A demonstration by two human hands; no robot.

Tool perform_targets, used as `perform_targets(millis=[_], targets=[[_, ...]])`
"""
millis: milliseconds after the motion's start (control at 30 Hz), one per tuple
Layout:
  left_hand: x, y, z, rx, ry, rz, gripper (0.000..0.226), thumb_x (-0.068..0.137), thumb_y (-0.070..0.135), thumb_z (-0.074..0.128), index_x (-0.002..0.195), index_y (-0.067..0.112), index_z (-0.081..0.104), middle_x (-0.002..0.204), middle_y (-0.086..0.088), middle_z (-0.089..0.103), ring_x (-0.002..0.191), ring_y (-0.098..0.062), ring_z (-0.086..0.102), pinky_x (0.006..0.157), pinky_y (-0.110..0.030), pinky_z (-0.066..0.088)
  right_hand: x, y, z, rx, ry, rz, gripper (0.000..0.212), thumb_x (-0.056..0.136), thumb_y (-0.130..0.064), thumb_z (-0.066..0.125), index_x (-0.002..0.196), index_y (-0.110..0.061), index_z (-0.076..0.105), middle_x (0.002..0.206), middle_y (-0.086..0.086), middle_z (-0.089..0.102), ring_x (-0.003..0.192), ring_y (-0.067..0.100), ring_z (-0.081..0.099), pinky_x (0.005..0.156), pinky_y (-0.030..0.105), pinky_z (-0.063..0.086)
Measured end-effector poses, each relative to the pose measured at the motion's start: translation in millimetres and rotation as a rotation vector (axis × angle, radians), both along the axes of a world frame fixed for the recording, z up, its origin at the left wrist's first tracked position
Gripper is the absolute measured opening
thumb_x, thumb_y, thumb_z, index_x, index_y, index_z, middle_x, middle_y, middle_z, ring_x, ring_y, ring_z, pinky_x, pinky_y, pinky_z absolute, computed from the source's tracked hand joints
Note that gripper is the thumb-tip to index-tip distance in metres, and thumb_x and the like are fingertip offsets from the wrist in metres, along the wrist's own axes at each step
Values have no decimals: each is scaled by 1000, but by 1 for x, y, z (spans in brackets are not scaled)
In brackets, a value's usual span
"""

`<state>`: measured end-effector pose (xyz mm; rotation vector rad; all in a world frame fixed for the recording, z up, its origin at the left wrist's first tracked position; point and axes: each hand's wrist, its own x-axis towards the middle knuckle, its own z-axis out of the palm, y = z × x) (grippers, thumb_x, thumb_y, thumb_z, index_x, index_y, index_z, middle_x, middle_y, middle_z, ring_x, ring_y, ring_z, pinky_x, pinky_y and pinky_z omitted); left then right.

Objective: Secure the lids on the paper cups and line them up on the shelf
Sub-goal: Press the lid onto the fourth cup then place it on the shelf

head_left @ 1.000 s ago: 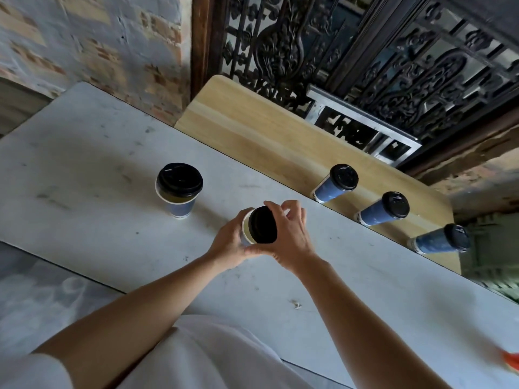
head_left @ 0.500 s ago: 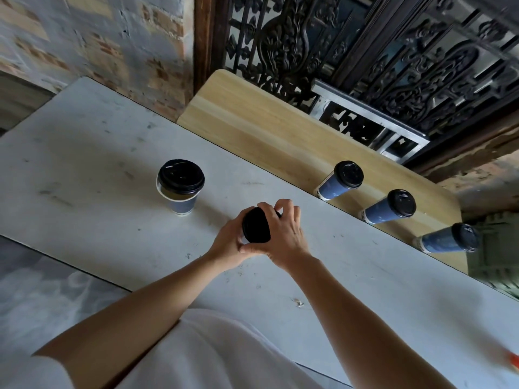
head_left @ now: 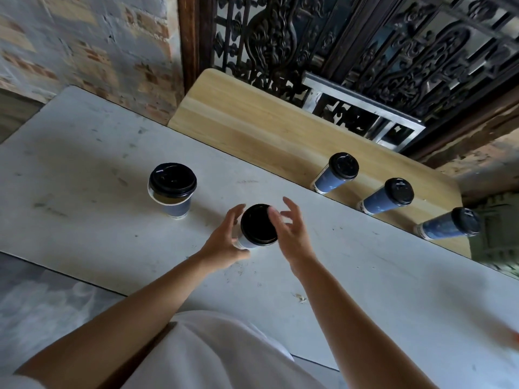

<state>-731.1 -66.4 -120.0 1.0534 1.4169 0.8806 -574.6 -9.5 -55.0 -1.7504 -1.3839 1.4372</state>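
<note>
blue paper cup with black plastic lid (head_left: 258,224) upright mid grey-white table (head_left: 84,234). left hand (head_left: 222,242) loosely open against cup's side. right hand (head_left: 292,234) spread, one fingertip at lid rim. light wooden shelf (head_left: 252,122) beyond.

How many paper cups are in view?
5. On the grey table: the left cup and the centre cup. On the wooden shelf: left shelf cup, middle shelf cup, right shelf cup.
</note>
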Motion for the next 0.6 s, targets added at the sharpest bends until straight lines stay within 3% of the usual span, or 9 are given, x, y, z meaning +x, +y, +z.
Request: perform_targets(millis=[67, 133, 200, 267, 367, 467, 600], targets=[[-7, -1, 7, -67, -87, 32, 70, 64, 15, 61, 131, 34, 51, 132, 16, 57, 125, 1, 51, 99, -27, 49, 6, -1, -3, -144, 150, -155, 30, 100, -49, 54, 124, -32, 58, 125, 3, 61, 121, 30, 59, 84, 38, 51], [-8, 2, 17, -148, -274, 138, 46, 69, 19, 54, 112, 31, 63, 116, 11, 67, 112, 0, 60, 88, -23, 49, 10, -4, -5, -231, 210, -195, 22, 103, -43, 50, 109, -30, 66, 125, 6, 63, 114, 31, 61, 79, 38, 51], [-3, 8, 26, -206, -395, 257, 23, 87, 29, 51, 103, 28, 68, 109, 7, 71, 106, -4, 64, 86, -28, 52, 9, -7, -6, -271, 247, -222, 22, 105, -35, 50, 99, -26, 69, 119, 7, 65, 102, 26, 62, 80, 41, 53], [4, 15, 31, -211, -333, 309, 23, 103, 30, 45, 104, 23, 68, 109, 3, 69, 105, -7, 64, 88, -35, 56, 6, -8, -8, -302, 301, -255, 23, 105, -32, 50, 101, -22, 70, 117, 6, 66, 100, 24, 64, 84, 45, 57], [7, 16, 32, -153, -237, 331, 24, 104, 33, 49, 114, 17, 63, 107, 2, 66, 104, -10, 63, 89, -38, 59, 2, -6, -9, -289, 296, -260, 27, 106, -33, 48, 104, -20, 71, 122, 10, 66, 112, 28, 64, 84, 51, 62], [5, 17, 31, -121, -194, 325, 31, 104, 32, 50, 118, 7, 62, 105, -1, 65, 102, -15, 63, 82, -34, 60, 0, -7, -9, -281, 292, -240, 29, 106, -35, 46, 103, -19, 71, 122, 11, 64, 115, 28, 63, 79, 53, 63], [5, 19, 34, -90, -157, 293, 30, 105, 29, 46, 119, 7, 62, 109, -3, 66, 104, -15, 63, 80, -31, 59, -2, -3, -7, -244, 191, -190, 29, 104, -29, 45, 105, -12, 68, 116, 14, 64, 104, 25, 65, 73, 51, 64]])
